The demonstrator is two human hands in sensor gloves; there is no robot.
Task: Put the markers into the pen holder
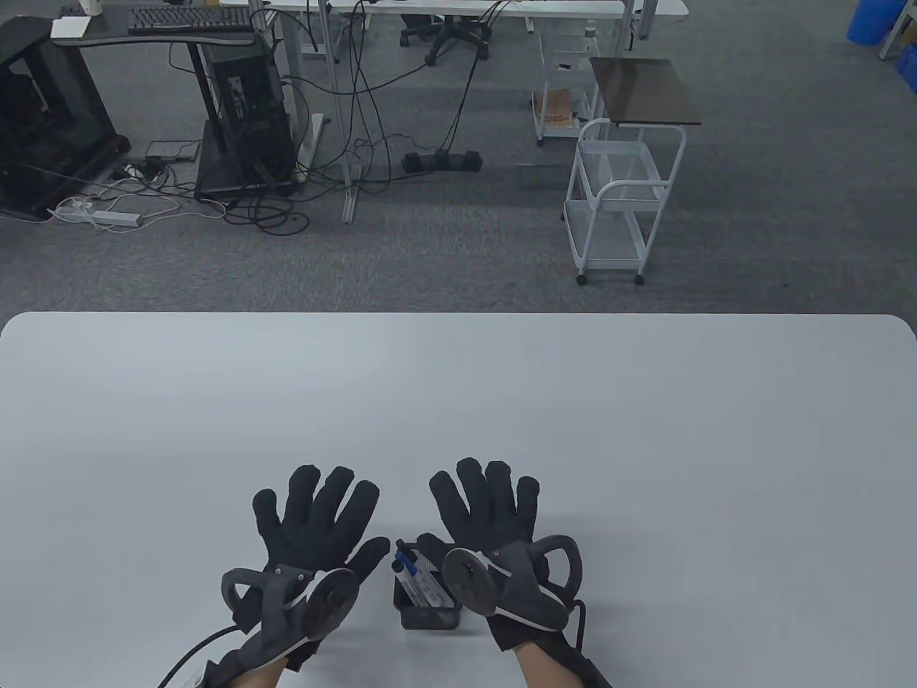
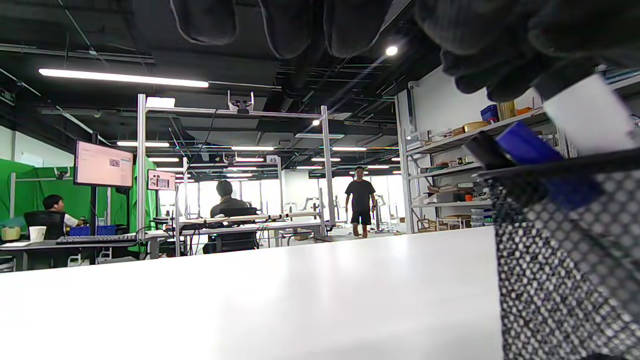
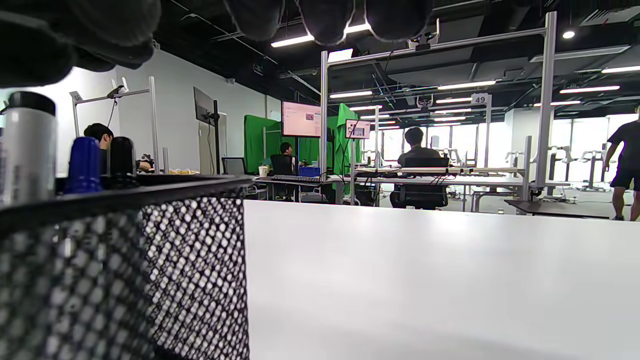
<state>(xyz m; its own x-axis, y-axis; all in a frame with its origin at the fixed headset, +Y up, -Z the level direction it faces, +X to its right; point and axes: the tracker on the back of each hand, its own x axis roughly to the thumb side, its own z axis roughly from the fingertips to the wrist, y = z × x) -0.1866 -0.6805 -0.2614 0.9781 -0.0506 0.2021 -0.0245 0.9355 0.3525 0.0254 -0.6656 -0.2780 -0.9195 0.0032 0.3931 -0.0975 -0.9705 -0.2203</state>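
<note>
A black mesh pen holder point(image 1: 428, 600) stands near the table's front edge, between my two hands. Markers point(image 1: 423, 573) with white bodies and blue and black caps stand inside it, leaning toward the right hand. My left hand point(image 1: 315, 527) lies flat with fingers spread just left of the holder, holding nothing. My right hand point(image 1: 487, 505) lies flat with fingers spread just right of the holder, holding nothing. The holder's mesh wall fills the right of the left wrist view point(image 2: 565, 270) and the left of the right wrist view point(image 3: 120, 275), with marker caps point(image 3: 84, 165) above its rim.
The white table point(image 1: 458, 401) stretches bare beyond the hands. Past its far edge are a white rolling cart point(image 1: 620, 201), desks, a computer tower and floor cables.
</note>
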